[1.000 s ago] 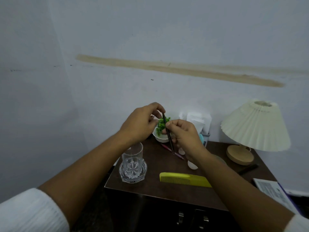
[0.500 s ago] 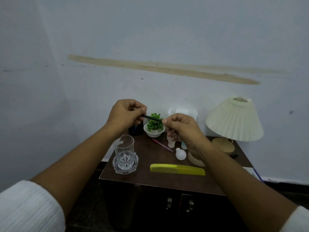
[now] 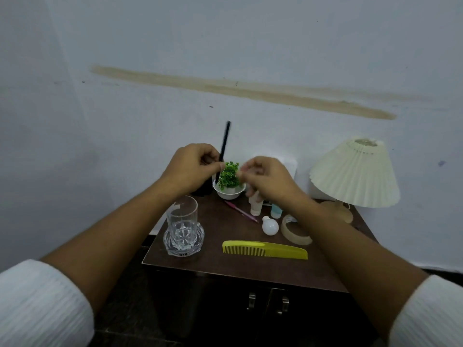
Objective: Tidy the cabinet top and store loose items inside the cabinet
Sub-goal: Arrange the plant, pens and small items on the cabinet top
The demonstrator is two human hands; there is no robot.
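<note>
Our left hand (image 3: 193, 166) pinches a black pencil (image 3: 223, 149) upright at frame centre; our right hand (image 3: 265, 179) curls loosely beside it, holding nothing we can see. Below, the yellow comb (image 3: 265, 250) lies on the cabinet top (image 3: 225, 266).

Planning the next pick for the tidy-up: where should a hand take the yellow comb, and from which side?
Grip the yellow comb by its toothless spine, near the right end. It lies flat along the front of the cabinet top, teeth facing the front edge, so come from above, pinching across its width. The right hand looks closer.
</note>
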